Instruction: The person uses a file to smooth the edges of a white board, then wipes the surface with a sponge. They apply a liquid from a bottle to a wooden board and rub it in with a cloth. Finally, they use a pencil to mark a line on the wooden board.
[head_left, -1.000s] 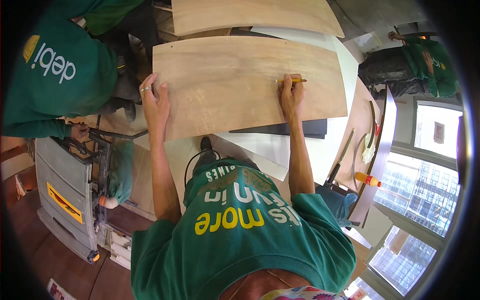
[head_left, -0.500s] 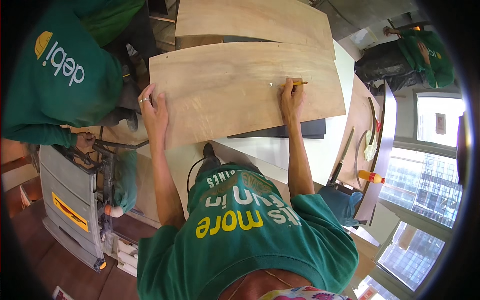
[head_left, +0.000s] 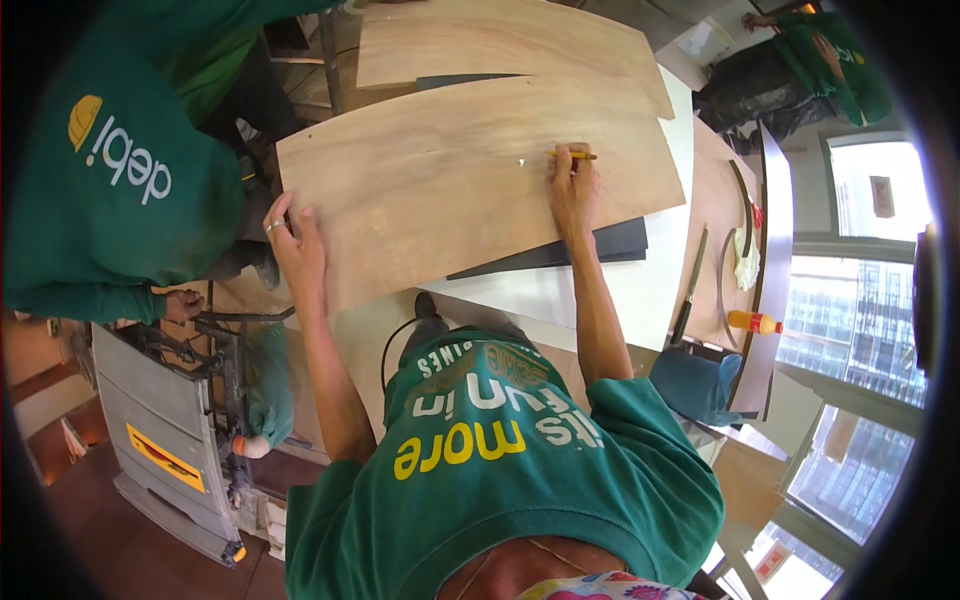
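Note:
A thin, pale plywood board lies tilted in front of me, its left end lower than its right. My left hand, with a ring on one finger, grips the board's left end, thumb on the top face and fingers at the edge. Over the right half, my right hand is closed round a yellow pencil and rests on the wood. The pencil points to the right. A small white fleck shows on the board left of this hand.
Another plywood sheet lies beyond, with a dark panel and white sheet underneath. A co-worker stands at left beside a grey folded machine; another person is far right. An orange-capped bottle lies at right.
The board's left end has swung slightly left and down with my left hand. My right hand, still holding the pencil, has shifted a little left. The co-worker's arm now reaches across the top left.

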